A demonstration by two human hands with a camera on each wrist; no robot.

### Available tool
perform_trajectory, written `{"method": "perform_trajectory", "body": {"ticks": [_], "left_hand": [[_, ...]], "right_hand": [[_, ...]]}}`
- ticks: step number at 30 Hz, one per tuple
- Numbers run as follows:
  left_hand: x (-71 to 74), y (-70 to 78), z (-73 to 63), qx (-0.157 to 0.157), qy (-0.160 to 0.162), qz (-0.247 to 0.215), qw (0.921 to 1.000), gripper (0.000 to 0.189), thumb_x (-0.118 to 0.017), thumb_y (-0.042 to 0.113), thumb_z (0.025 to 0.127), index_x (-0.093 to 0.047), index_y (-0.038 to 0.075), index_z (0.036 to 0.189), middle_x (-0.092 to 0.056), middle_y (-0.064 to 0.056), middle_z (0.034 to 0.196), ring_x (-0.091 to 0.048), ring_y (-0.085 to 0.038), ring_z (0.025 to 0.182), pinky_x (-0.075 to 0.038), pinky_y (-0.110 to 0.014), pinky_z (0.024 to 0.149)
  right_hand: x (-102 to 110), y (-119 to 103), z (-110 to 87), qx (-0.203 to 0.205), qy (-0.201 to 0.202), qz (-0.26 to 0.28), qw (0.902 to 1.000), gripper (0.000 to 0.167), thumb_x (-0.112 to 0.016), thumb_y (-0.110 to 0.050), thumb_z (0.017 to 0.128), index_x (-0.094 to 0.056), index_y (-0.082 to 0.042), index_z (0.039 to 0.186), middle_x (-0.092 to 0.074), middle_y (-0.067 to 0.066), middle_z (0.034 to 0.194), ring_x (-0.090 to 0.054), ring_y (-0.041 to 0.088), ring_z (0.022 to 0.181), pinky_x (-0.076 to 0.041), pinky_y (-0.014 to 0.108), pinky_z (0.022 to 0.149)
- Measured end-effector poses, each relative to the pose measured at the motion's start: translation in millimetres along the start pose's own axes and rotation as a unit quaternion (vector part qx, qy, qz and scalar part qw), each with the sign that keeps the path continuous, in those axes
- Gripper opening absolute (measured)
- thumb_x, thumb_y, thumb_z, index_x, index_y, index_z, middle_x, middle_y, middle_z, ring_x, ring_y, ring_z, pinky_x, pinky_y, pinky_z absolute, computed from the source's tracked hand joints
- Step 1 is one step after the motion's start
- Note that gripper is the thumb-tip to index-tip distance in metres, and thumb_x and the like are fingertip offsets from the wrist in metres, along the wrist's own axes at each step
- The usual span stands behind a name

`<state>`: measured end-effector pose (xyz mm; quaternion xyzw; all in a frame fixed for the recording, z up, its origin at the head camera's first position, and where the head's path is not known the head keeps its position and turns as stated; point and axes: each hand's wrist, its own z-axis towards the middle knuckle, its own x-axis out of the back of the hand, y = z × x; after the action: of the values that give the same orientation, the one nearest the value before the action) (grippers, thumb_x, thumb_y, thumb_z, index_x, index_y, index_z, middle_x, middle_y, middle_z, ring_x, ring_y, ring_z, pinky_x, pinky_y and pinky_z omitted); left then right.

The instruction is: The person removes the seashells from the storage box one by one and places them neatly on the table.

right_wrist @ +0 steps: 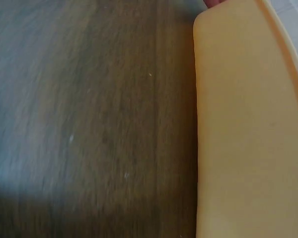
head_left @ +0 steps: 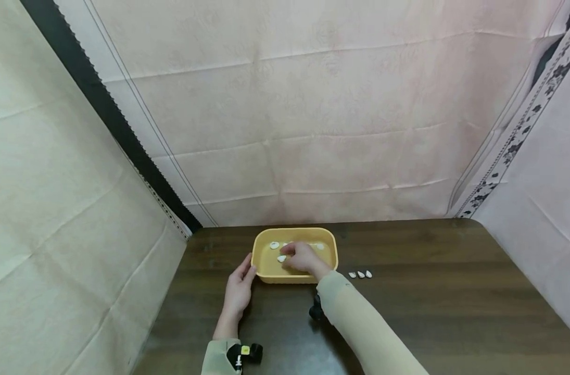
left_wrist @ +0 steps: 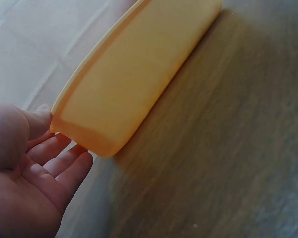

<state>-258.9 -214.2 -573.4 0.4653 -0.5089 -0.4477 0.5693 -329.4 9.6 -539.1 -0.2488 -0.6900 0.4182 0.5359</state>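
Left hand is pinching the yellow tray, handy for steadying it; right hand is reaching among white pieces, can't tell if fingers are gripping any.

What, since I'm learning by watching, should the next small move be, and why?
Perhaps have the right hand pinch the white piece by its fingertips: that piece looks within easy reach, and the left hand at the edge of the yellow tray could steady it. Whether the right hand already holds anything is unclear.
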Motion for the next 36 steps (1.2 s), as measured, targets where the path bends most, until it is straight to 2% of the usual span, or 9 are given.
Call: {"method": "perform_trajectory", "body": {"ticks": [5, 13, 23, 36], "left_hand": [[0.6, -0.6, -1.6, 0.002, 0.000, 0.003, 1.0000, 0.050, -0.056, 0.016, 0.113, -0.047, 0.008, 0.162, -0.049, -0.013, 0.163, -0.045, -0.030, 0.150, -0.039, -0.051, 0.121], [0.1, 1.7, 0.2, 0.007, -0.002, 0.001, 1.0000, 0.050, -0.054, 0.016, 0.114, -0.046, 0.009, 0.163, -0.048, -0.012, 0.164, -0.045, -0.029, 0.150, -0.039, -0.050, 0.121], [0.3, 2.2, 1.3, 0.014, -0.001, -0.002, 0.9999, 0.050, -0.054, 0.016, 0.114, -0.046, 0.011, 0.163, -0.047, -0.010, 0.165, -0.043, -0.027, 0.152, -0.039, -0.049, 0.122], [-0.5, 1.5, 0.3, 0.013, -0.002, -0.005, 0.9999, 0.049, -0.054, 0.015, 0.114, -0.047, 0.011, 0.162, -0.048, -0.011, 0.164, -0.045, -0.028, 0.151, -0.039, -0.048, 0.121]], "right_hand": [[-4.4, 2.6, 2.8, 0.001, -0.001, -0.017, 0.9998, 0.034, -0.086, -0.013, 0.090, -0.078, -0.006, 0.122, -0.075, 0.005, 0.120, -0.064, 0.021, 0.109, -0.052, 0.043, 0.103], [-5.8, 2.5, 5.0, 0.007, -0.001, -0.049, 0.9988, 0.031, -0.085, -0.014, 0.091, -0.079, -0.009, 0.121, -0.075, 0.003, 0.116, -0.065, 0.019, 0.105, -0.053, 0.041, 0.101], [-5.9, -2.1, 4.6, 0.000, -0.012, -0.075, 0.9971, 0.030, -0.083, -0.015, 0.094, -0.079, -0.010, 0.123, -0.075, 0.003, 0.119, -0.066, 0.022, 0.111, -0.053, 0.043, 0.103], [-6.6, -3.3, 3.9, 0.009, -0.007, -0.102, 0.9947, 0.023, -0.083, -0.013, 0.094, -0.079, -0.010, 0.117, -0.073, 0.003, 0.110, -0.063, 0.018, 0.101, -0.053, 0.041, 0.098]]}}
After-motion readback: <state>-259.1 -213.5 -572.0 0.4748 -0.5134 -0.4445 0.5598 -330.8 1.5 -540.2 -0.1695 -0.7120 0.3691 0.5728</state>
